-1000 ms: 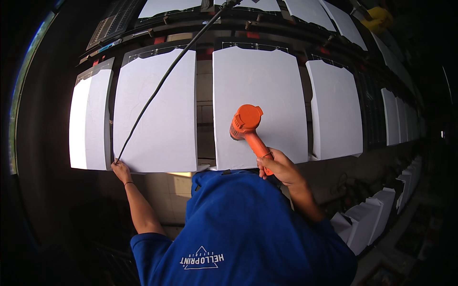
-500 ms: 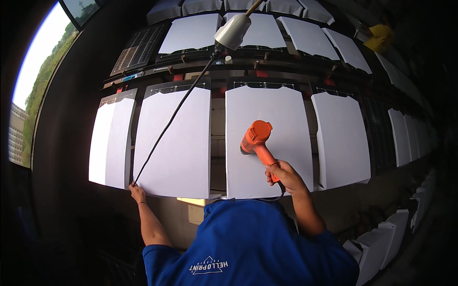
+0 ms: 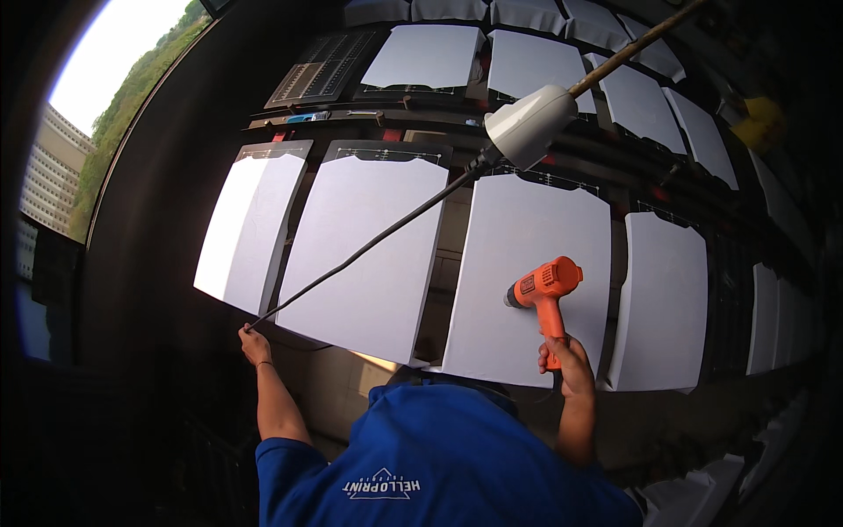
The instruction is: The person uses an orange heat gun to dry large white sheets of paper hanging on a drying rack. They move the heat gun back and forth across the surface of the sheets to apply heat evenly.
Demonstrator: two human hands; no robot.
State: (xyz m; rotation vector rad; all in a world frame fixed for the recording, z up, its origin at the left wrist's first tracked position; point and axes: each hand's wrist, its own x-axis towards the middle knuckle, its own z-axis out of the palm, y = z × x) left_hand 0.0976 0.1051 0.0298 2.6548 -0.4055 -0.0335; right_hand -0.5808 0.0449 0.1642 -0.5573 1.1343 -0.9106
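An orange heat gun [image 3: 551,290] is held by its handle in my right hand [image 3: 572,364], with its dark nozzle pointing left. Below it lies a white T-shirt [image 3: 518,228] stretched over a black board. My left hand [image 3: 255,345] pinches a black power cord [image 3: 369,249] at the near edge of the boards. From there the cord slants up to a white plug connector [image 3: 532,126] hanging from a brown rod [image 3: 637,48]. Under the cord is another white shirt [image 3: 364,211], and a narrower white shirt [image 3: 250,215] lies to its left.
Right of the heat gun stands one more white-covered board [image 3: 665,299]. A dark rail [image 3: 421,119] separates this row from a farther row of white shirts [image 3: 421,57]. A bare dark board [image 3: 325,68] sits back left. A window [image 3: 105,79] is at far left; something yellow [image 3: 760,123] is at far right.
The view has turned, shifting the boards right and tilting them. My right hand has swung the heat gun so its nozzle points left. The cord stays pinched in my left hand.
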